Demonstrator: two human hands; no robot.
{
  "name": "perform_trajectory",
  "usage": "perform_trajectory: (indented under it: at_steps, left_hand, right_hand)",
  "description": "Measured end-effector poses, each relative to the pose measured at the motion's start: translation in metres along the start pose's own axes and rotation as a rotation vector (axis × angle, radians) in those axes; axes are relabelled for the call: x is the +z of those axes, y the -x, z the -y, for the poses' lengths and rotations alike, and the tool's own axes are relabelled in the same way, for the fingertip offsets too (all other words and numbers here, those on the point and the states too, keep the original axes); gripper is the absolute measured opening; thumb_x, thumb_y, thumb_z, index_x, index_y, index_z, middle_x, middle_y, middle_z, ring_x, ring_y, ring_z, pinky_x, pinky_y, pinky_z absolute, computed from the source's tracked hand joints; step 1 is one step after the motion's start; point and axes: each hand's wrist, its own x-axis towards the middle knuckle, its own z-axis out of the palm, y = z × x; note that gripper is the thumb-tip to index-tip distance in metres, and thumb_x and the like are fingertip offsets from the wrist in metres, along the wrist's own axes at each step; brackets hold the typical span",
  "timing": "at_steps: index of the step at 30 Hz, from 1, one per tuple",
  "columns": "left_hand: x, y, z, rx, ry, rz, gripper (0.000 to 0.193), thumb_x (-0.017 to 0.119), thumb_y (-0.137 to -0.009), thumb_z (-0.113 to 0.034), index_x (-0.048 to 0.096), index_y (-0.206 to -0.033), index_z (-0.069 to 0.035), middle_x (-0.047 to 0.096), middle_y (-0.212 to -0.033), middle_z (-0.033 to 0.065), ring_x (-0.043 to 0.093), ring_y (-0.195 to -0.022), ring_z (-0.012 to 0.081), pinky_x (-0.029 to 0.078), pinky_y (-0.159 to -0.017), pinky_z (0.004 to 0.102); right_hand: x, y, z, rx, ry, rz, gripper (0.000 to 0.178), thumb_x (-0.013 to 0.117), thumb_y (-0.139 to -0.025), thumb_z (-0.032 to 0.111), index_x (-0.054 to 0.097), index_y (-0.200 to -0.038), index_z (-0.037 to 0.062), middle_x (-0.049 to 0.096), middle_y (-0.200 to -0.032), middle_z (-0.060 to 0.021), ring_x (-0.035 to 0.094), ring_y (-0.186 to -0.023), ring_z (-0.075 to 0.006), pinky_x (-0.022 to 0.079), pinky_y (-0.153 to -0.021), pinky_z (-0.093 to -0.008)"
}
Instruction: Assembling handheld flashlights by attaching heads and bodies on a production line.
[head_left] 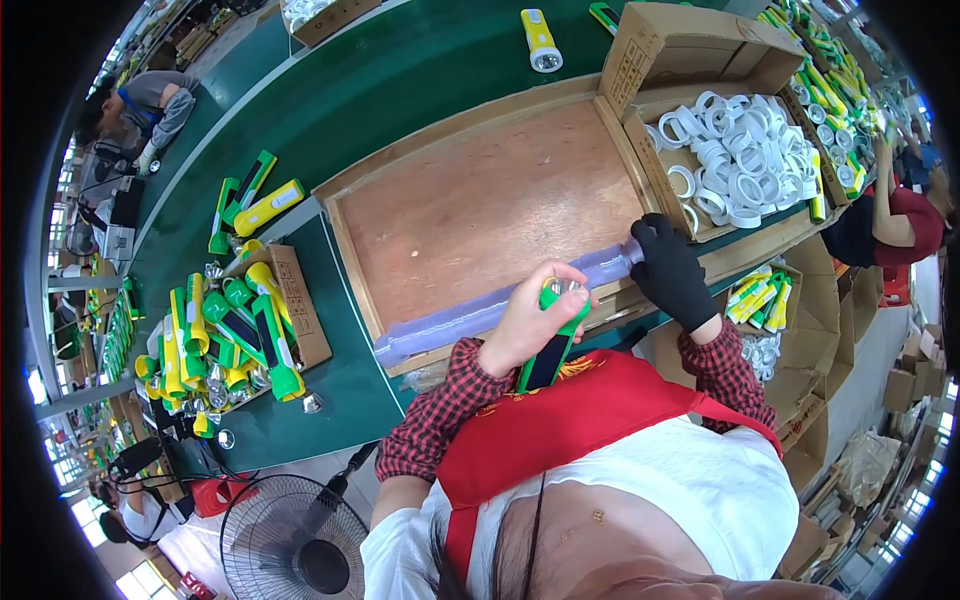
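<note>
Red apron [590, 415] is sitting nearest the lens, right below your hands. Your bare left hand [535, 318] is gripping a green flashlight [550, 357], fingers wrapped snug, dark panel showing, head pointing away from you. It's hovering by the near edge of the wooden tray [500, 190]. Your gloved right hand [667, 275] is curling at the right end of a purple tube [460, 322]; can't tell if it's pinching something or just resting. Tube is lying along the tray's near side.

Progress, my read: you're partway through this unit. Silver is showing at its head, and I'm not seeing a white ring there. Plenty likely left: loose white rings [745, 160] are heaping in the cardboard box [650, 60], and piled flashlights [235, 335] on the left are showing loose reflectors, so probably unfinished. One yellow flashlight [540, 38] is lying across the tabletop [400, 120], looking complete.
</note>
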Motion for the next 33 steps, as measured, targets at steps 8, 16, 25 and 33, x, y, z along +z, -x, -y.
perform_trajectory:
  at_steps: [8, 16, 25, 33]
  left_hand:
    - [-0.016, 0.023, 0.001, 0.016, 0.206, -0.166, 0.031, 0.058, -0.094, -0.024, 0.046, -0.114, -0.004, 0.062, -0.091, 0.0142, 0.063, -0.068, 0.0182, 0.055, -0.061, 0.0313]
    - [-0.028, 0.043, 0.009, 0.145, 0.32, -0.302, 0.034, 0.055, -0.095, -0.027, 0.044, -0.116, -0.004, 0.06, -0.093, 0.016, 0.064, -0.073, 0.022, 0.055, -0.067, 0.0347]
    - [-0.041, 0.054, 0.007, 0.136, 0.45, -0.239, 0.034, 0.056, -0.097, -0.027, 0.043, -0.122, -0.007, 0.059, -0.101, 0.0138, 0.065, -0.081, 0.0222, 0.055, -0.072, 0.0324]
    - [-0.04, 0.044, 0.006, 0.134, 0.427, -0.209, 0.032, 0.052, -0.099, -0.026, 0.042, -0.121, -0.006, 0.058, -0.1, 0.0134, 0.064, -0.081, 0.0208, 0.053, -0.069, 0.0311]
  right_hand:
    - [-0.024, -0.022, 0.018, -0.082, 0.017, -0.191, 0.045, 0.065, -0.069, 0.005, 0.051, -0.112, 0.0083, 0.051, -0.113, -0.0172, 0.055, -0.097, -0.0389, 0.048, -0.077, -0.0431]
    - [0.026, -0.13, 0.081, -0.107, -1.025, 0.682, 0.042, 0.061, -0.082, 0.012, 0.053, -0.123, 0.0051, 0.061, -0.113, -0.0065, 0.057, -0.107, -0.0151, 0.046, -0.092, -0.029]
    - [0.042, -0.147, 0.087, -0.243, -0.55, 0.436, 0.04, 0.065, -0.078, 0.029, 0.06, -0.109, 0.0049, 0.064, -0.103, -0.0151, 0.062, -0.092, -0.025, 0.049, -0.078, -0.0329]
    - [0.046, -0.15, 0.072, -0.096, -0.657, 0.322, 0.031, 0.07, -0.078, 0.03, 0.065, -0.096, 0.0043, 0.066, -0.082, -0.0117, 0.064, -0.075, -0.0229, 0.049, -0.068, -0.0335]
